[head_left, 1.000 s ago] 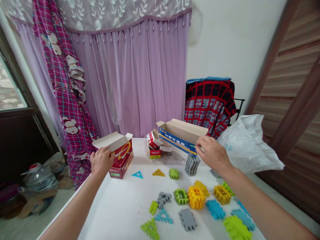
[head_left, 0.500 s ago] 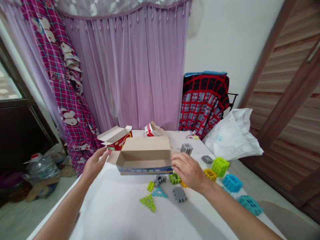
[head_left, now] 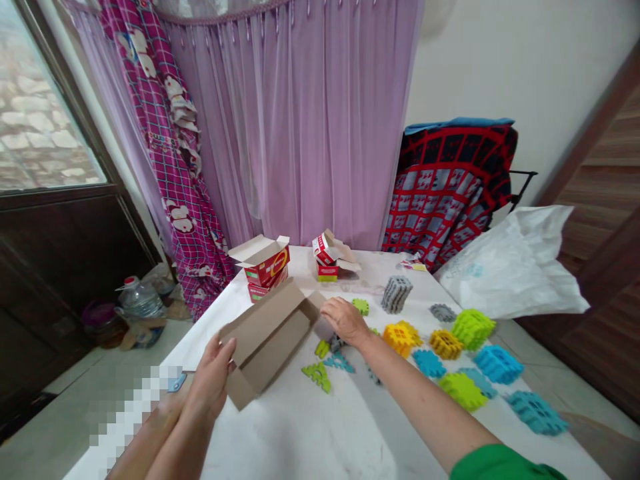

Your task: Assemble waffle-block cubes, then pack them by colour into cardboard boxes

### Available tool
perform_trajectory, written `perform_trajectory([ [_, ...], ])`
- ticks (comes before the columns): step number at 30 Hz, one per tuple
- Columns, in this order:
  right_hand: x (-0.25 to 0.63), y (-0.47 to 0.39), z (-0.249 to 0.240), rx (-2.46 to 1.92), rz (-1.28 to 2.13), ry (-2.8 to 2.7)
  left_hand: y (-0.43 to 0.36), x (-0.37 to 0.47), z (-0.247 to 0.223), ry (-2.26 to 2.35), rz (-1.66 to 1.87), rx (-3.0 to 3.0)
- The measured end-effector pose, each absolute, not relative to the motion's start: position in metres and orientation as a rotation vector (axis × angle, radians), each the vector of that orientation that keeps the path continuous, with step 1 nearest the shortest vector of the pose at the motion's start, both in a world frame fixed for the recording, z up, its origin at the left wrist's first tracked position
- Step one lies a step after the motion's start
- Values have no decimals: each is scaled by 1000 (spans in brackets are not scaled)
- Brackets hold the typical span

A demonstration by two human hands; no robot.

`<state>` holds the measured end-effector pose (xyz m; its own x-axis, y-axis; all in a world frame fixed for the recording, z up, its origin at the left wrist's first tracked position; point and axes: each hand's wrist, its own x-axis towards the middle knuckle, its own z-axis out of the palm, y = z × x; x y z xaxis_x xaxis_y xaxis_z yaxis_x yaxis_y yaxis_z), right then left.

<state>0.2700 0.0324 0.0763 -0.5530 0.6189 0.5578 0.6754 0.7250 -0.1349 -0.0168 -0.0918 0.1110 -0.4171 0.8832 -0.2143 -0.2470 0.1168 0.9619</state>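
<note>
An open cardboard box (head_left: 273,353), plain brown inside, is tilted over the white table with its flaps spread. My left hand (head_left: 213,373) grips its near left edge, thumb over the rim. Around the flap at the far right end, the fingers of my right hand (head_left: 345,321) are closed. Just below that hand lie a lime triangle piece (head_left: 317,377), a blue triangle piece (head_left: 340,361) and a small lime piece (head_left: 323,348). A grey piece (head_left: 337,342) is partly hidden by my right hand.
Red boxes (head_left: 267,270) are stacked at the far left, more red boxes (head_left: 327,272) at the back. A grey stack (head_left: 397,295), yellow gear pieces (head_left: 401,337), lime pieces (head_left: 473,327) and blue pieces (head_left: 499,364) cover the right side. A white bag (head_left: 520,267) stands beyond.
My left hand has come onto the box's left edge. The box has turned and tipped, its printed front now out of sight. My right hand has moved to its right flap. The view has shifted.
</note>
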Motion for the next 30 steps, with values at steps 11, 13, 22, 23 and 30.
perform_trajectory([
  [11, 242, -34, 76, -882, -7, -2134, -100, -14, 78, 1833, 1671, 1080],
  [13, 235, -54, 78, -844, 38, -2105, -108, -14, 76, 2017, 1710, 1478],
  [22, 244, -100, 68, -877, 140, -1978, -127, 3, 63, 1808, 866, 2528],
  [23, 247, -103, 66, -883, 147, -1968, -127, 5, 62, 1813, 870, 2526],
  [30, 263, -121, 56, -945, 155, -1888, -130, 13, 55, 1798, 908, 2638],
])
